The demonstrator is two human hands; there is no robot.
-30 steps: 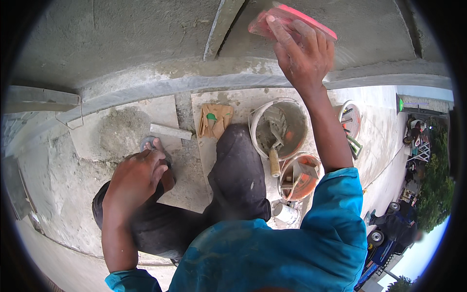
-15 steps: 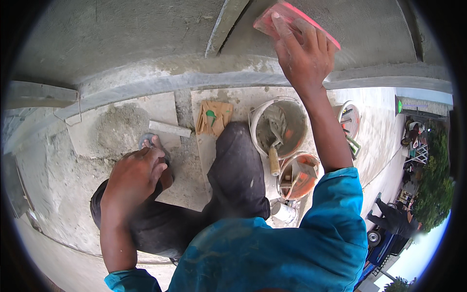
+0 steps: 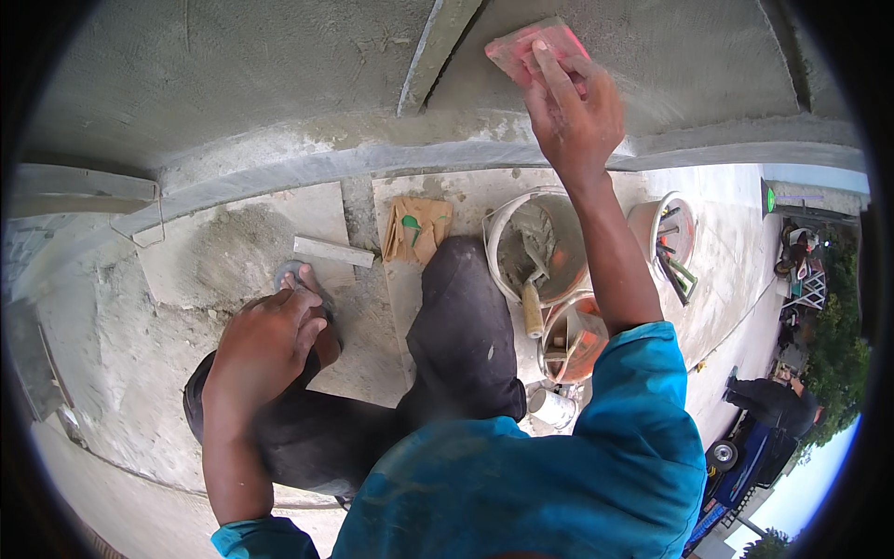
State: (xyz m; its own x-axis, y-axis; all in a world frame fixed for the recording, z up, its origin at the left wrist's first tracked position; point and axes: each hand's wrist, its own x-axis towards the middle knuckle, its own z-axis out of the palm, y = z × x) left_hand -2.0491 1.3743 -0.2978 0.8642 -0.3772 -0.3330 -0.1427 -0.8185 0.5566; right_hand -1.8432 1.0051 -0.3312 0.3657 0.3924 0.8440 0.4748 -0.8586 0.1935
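Observation:
My right hand [image 3: 573,112] is raised and presses a pink sponge float [image 3: 533,47] flat against the grey plastered wall [image 3: 261,74]. Fingers lie spread over the float's back. My left hand [image 3: 270,340] rests on my left knee, fingers curled, holding nothing that I can see. I am crouched, with dark trousers [image 3: 461,335] and blue sleeves. A raised plaster strip [image 3: 436,47] runs up the wall just left of the float.
Below the wall stand a white bucket [image 3: 538,244] with mortar and a trowel, an orange bucket [image 3: 573,337], a small can [image 3: 552,406] and another tool bucket [image 3: 670,238]. A mortar heap [image 3: 233,247], a wood piece [image 3: 332,251] and a paper bag [image 3: 416,228] lie left. Another person [image 3: 768,396] stands far right.
My right hand has slid the pink float leftward and a little down along the wall. My left hand stays on my knee.

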